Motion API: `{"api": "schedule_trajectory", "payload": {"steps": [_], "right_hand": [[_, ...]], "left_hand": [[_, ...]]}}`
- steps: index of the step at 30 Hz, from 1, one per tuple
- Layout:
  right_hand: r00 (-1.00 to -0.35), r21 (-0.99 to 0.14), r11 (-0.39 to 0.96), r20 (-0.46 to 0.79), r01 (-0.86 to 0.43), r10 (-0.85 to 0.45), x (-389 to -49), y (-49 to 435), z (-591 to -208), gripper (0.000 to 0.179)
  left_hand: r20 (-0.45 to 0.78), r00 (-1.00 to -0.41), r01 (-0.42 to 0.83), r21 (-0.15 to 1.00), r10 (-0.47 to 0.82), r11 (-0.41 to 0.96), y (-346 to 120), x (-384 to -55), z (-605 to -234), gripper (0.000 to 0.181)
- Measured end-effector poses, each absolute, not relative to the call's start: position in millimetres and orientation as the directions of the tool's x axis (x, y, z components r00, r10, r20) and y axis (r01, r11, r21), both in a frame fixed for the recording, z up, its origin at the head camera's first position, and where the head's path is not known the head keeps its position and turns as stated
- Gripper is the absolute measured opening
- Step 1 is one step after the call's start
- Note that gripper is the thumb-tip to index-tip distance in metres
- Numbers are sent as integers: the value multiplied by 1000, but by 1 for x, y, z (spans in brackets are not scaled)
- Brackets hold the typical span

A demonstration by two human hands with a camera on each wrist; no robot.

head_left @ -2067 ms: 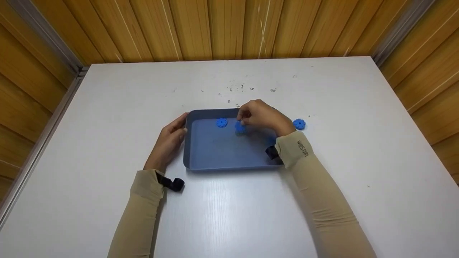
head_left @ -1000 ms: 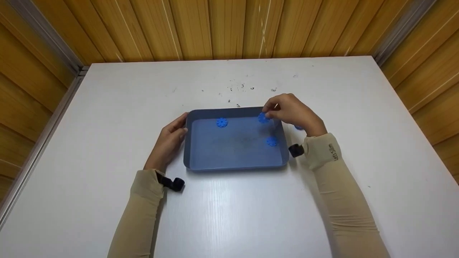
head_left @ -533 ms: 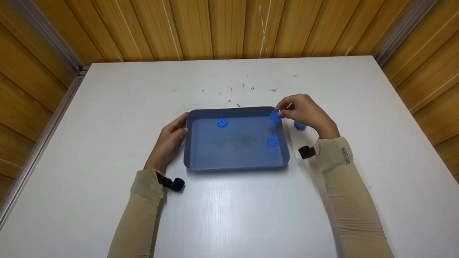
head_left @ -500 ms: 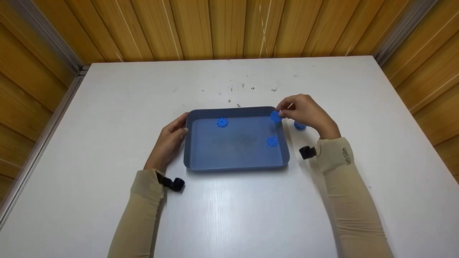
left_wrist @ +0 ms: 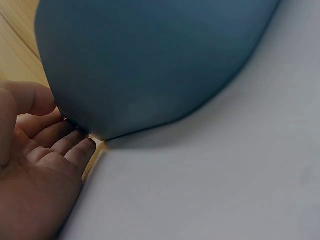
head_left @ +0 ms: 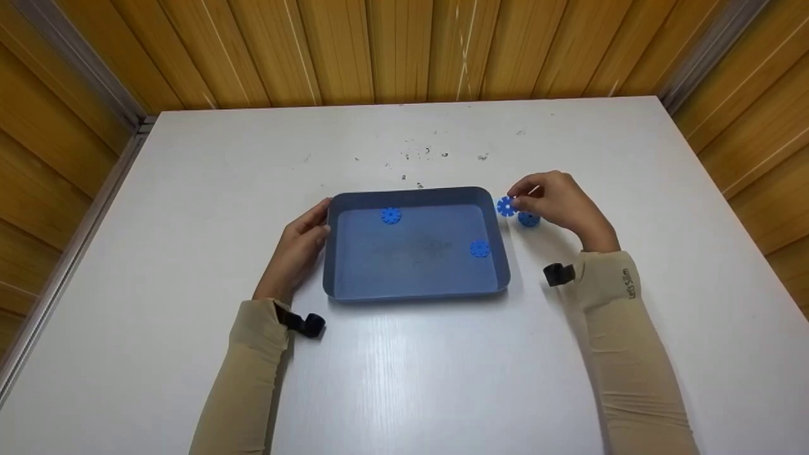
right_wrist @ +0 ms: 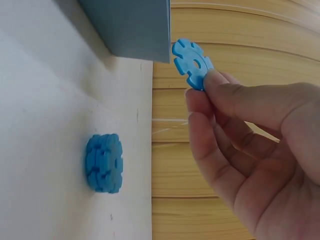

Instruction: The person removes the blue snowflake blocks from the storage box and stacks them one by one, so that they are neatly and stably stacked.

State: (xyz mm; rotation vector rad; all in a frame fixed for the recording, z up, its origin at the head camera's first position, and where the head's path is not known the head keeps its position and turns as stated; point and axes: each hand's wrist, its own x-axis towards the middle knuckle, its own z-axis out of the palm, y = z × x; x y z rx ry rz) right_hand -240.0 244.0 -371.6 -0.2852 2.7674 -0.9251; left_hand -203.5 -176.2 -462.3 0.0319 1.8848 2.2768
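My right hand (head_left: 559, 199) pinches a blue notched building disc (head_left: 506, 206) between thumb and fingertips, just beyond the right wall of the tray. In the right wrist view, the held disc (right_wrist: 194, 63) is tilted and shows a round centre hole. Below it on the table is a stack of similar blue discs (right_wrist: 104, 163). My left hand (head_left: 295, 249) rests against the outer left wall of the grey-blue tray (head_left: 417, 294), fingers loosely bent. Inside the tray, one blue disc (head_left: 391, 215) lies near the back wall and another blue disc (head_left: 480, 248) near the right wall.
The tray stands on a white table (head_left: 404, 379) with dark scuff marks behind it. Wood-patterned panels (head_left: 404, 50) rise beyond the table's back edge. A black wrist camera (head_left: 559, 274) sticks out from the right sleeve, close to the tabletop.
My right hand has carried the pinched disc rightward, from over the tray to outside its right wall, near the stack. The left hand and the tray stay in place.
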Motion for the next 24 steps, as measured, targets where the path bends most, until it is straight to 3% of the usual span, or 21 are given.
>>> {"api": "schedule_trajectory", "payload": {"steps": [24], "right_hand": [[-975, -611, 791, -186, 16, -124, -240, 277, -394, 26]], "left_hand": [[-94, -983, -115, 985, 157, -131, -176, -201, -460, 57]]}}
